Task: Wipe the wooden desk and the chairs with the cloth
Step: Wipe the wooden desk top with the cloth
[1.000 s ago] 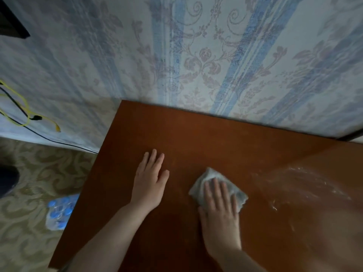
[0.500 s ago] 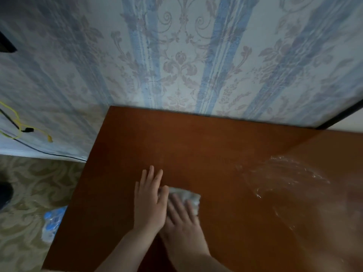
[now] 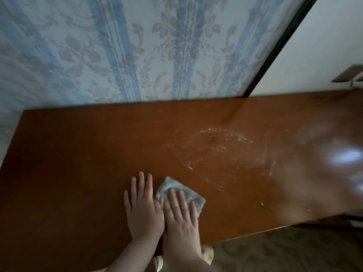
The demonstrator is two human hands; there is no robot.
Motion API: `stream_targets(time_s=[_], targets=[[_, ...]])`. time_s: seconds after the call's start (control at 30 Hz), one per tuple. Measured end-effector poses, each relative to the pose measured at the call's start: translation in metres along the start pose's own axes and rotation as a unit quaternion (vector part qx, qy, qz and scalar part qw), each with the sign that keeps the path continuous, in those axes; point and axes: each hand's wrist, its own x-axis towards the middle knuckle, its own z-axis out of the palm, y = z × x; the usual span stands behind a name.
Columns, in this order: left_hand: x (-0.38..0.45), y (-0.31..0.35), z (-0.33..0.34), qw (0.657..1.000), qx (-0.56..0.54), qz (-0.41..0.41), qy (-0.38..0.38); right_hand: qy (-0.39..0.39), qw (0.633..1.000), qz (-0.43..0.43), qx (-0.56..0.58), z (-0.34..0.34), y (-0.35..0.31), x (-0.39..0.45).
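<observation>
The reddish-brown wooden desk point(image 3: 78, 154) fills the middle of the view, its back edge against the wall. A small pale grey-blue cloth point(image 3: 174, 188) lies folded on the desk near the front edge. My right hand point(image 3: 181, 214) presses flat on the cloth, fingers spread over it. My left hand point(image 3: 142, 207) lies flat on the bare wood right beside it, touching the right hand, and holds nothing. White wet streaks point(image 3: 218, 146) mark the desk to the right of the cloth. No chair is visible.
Blue-striped floral wallpaper point(image 3: 121, 55) rises behind the desk. A dark vertical frame point(image 3: 275, 48) and a white panel stand at the back right. Patterned carpet point(image 3: 284, 250) shows below the desk's front right edge. A bright glare lies on the desk's right end.
My right hand slid the cloth left until it met my left hand, and now sits slightly right of it. The view swung right, revealing the desk's right part and front edge.
</observation>
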Motion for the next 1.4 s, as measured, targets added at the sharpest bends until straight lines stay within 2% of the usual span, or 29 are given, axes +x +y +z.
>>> stream_targets(time_s=[0.1, 0.17, 0.2, 0.27, 0.3, 0.33, 0.37, 0.4, 0.5, 0.53, 0.57, 0.6, 0.67, 0.7, 0.73, 0.77, 0.83, 0.9, 0.93, 0.97, 1.0, 1.07, 1.1, 1.17, 1.23, 1.3, 1.33, 1.37, 1.4], targets=[[-0.007, 0.008, -0.001, 0.998, -0.018, -0.058, 0.019, -0.043, 0.982, -0.179, -0.05, -0.018, 0.036, 0.003], [-0.011, 0.014, 0.002, 0.997, -0.017, -0.076, 0.026, -0.047, 0.973, -0.205, -0.091, -0.028, 0.08, 0.007], [-0.013, 0.018, 0.004, 0.996, -0.019, -0.087, 0.028, -0.03, 0.982, -0.166, -0.084, -0.028, 0.1, 0.005], [-0.019, 0.033, 0.011, 0.993, -0.025, -0.107, 0.033, 0.0, 1.0, -0.005, -0.016, -0.029, 0.125, -0.013], [-0.023, 0.043, 0.015, 0.992, -0.031, -0.116, 0.033, 0.012, 0.997, 0.07, 0.01, -0.027, 0.125, -0.023], [-0.028, 0.054, 0.02, 0.991, -0.038, -0.124, 0.031, 0.021, 0.994, 0.106, 0.018, -0.021, 0.12, -0.031], [-0.032, 0.063, 0.024, 0.99, -0.042, -0.13, 0.029, 0.03, 0.994, 0.106, 0.021, -0.016, 0.112, -0.035], [-0.035, 0.073, 0.028, 0.989, -0.043, -0.137, 0.027, 0.029, 0.996, 0.076, 0.031, -0.015, 0.103, -0.035], [-0.038, 0.091, 0.037, 0.986, -0.019, -0.163, 0.023, -0.023, 0.99, -0.132, -0.053, -0.027, 0.115, -0.021], [-0.038, 0.092, 0.038, 0.985, -0.001, -0.169, 0.018, -0.037, 0.984, -0.156, -0.079, -0.032, 0.131, -0.017], [-0.038, 0.093, 0.039, 0.985, 0.018, -0.172, 0.016, -0.028, 0.985, -0.141, -0.096, -0.033, 0.151, -0.016], [-0.037, 0.094, 0.04, 0.984, 0.033, -0.174, 0.015, -0.005, 0.993, -0.076, -0.092, -0.034, 0.168, -0.018], [-0.035, 0.097, 0.043, 0.982, 0.062, -0.18, 0.008, 0.058, 0.988, 0.138, -0.032, -0.033, 0.183, -0.032], [-0.034, 0.099, 0.044, 0.98, 0.077, -0.182, 0.005, 0.065, 0.975, 0.213, 0.003, -0.03, 0.178, -0.035], [-0.033, 0.101, 0.046, 0.979, 0.086, -0.184, 0.004, 0.062, 0.969, 0.237, 0.024, -0.028, 0.169, -0.035], [-0.033, 0.103, 0.046, 0.979, 0.088, -0.186, 0.006, 0.058, 0.975, 0.212, 0.03, -0.027, 0.157, -0.033], [-0.032, 0.105, 0.047, 0.978, 0.083, -0.189, 0.014, 0.033, 0.998, 0.05, 0.005, -0.03, 0.142, -0.023], [-0.032, 0.106, 0.048, 0.977, 0.09, -0.19, 0.011, -0.006, 0.993, -0.107, -0.052, -0.039, 0.155, -0.01], [-0.033, 0.106, 0.049, 0.977, 0.094, -0.19, 0.01, -0.008, 0.989, -0.128, -0.073, -0.039, 0.169, -0.007], [-0.033, 0.106, 0.049, 0.977, 0.097, -0.189, 0.012, 0.005, 0.992, -0.091, -0.083, -0.037, 0.184, -0.008], [-0.033, 0.106, 0.049, 0.977, 0.101, -0.187, 0.012, 0.027, 0.997, -0.004, -0.078, -0.036, 0.2, -0.013], [-0.033, 0.104, 0.049, 0.976, 0.111, -0.185, 0.006, 0.076, 0.982, 0.17, -0.034, -0.037, 0.221, -0.034], [-0.032, 0.104, 0.049, 0.976, 0.117, -0.185, 0.005, 0.091, 0.974, 0.206, -0.016, -0.037, 0.223, -0.043], [-0.032, 0.103, 0.049, 0.975, 0.123, -0.187, 0.004, 0.083, 0.981, 0.175, -0.014, -0.034, 0.215, -0.054], [-0.032, 0.103, 0.05, 0.975, 0.122, -0.186, 0.008, 0.044, 0.998, 0.03, -0.025, -0.032, 0.202, -0.053], [-0.032, 0.104, 0.051, 0.975, 0.121, -0.187, 0.012, 0.009, 0.989, -0.128, -0.072, -0.039, 0.212, -0.034], [-0.033, 0.104, 0.052, 0.974, 0.122, -0.189, 0.011, 0.005, 0.986, -0.14, -0.091, -0.04, 0.224, -0.025], [-0.033, 0.105, 0.052, 0.974, 0.123, -0.19, 0.011, 0.017, 0.992, -0.087, -0.093, -0.042, 0.237, -0.02], [-0.032, 0.105, 0.052, 0.973, 0.126, -0.191, 0.011, 0.044, 0.996, 0.025, -0.078, -0.042, 0.251, -0.019]])
